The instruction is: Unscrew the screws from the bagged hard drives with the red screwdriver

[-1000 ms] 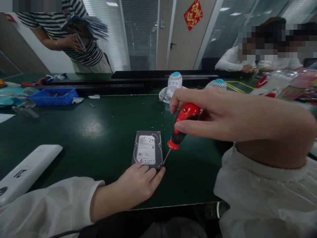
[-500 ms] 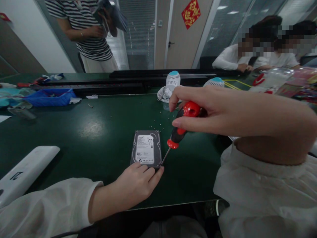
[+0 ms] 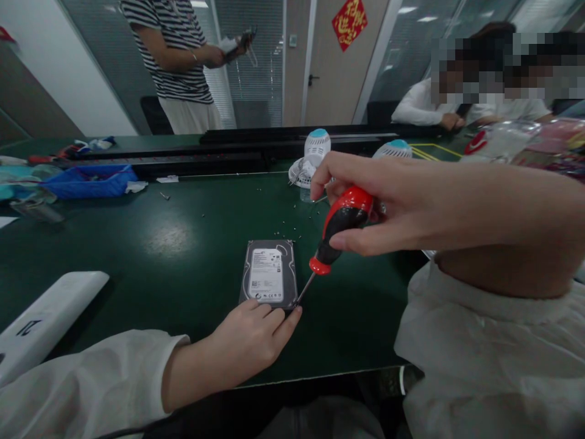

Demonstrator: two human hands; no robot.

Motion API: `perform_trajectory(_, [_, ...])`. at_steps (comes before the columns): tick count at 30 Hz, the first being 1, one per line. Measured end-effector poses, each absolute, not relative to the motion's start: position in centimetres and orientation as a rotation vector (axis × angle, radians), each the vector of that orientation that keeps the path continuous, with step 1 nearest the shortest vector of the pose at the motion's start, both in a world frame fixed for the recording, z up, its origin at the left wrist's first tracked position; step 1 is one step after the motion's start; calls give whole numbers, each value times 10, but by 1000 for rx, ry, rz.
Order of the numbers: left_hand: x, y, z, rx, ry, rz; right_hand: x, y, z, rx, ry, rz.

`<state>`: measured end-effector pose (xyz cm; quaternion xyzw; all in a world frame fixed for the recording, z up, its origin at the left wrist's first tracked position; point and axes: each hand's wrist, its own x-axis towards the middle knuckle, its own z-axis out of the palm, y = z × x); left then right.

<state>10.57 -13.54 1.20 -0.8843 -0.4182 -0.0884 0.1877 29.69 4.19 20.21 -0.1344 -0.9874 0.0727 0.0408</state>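
Observation:
A grey hard drive (image 3: 269, 273) with a white label lies flat on the dark green table (image 3: 183, 256). My left hand (image 3: 249, 341) rests at its near edge, fingertips pressed on the drive's near right corner. My right hand (image 3: 388, 204) is closed around the red and black handle of a screwdriver (image 3: 336, 235). The tool slants down to the left, its metal tip touching the drive's near right corner beside my left fingers.
Several tiny screws (image 3: 292, 228) lie scattered behind the drive. Two small white fans (image 3: 313, 158) stand farther back. A blue tray (image 3: 89, 181) sits far left, a white flat device (image 3: 46, 320) near left. A person in a striped shirt (image 3: 178, 61) stands behind; others sit at right.
My right hand has turned slightly on the screwdriver handle, tip staying on the corner. The standing person has shifted right and lowered what they hold. The left hand has kept its place.

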Motion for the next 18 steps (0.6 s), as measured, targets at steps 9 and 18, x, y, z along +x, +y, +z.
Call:
perform_trajectory(9, [105,-135,11,-2479,-1164,-277,298,39,202,-389,-3006,179])
perform_trajectory(18, [105,-135,9,-2459,-1153,-288,298,44,200,-434,-2965,176])
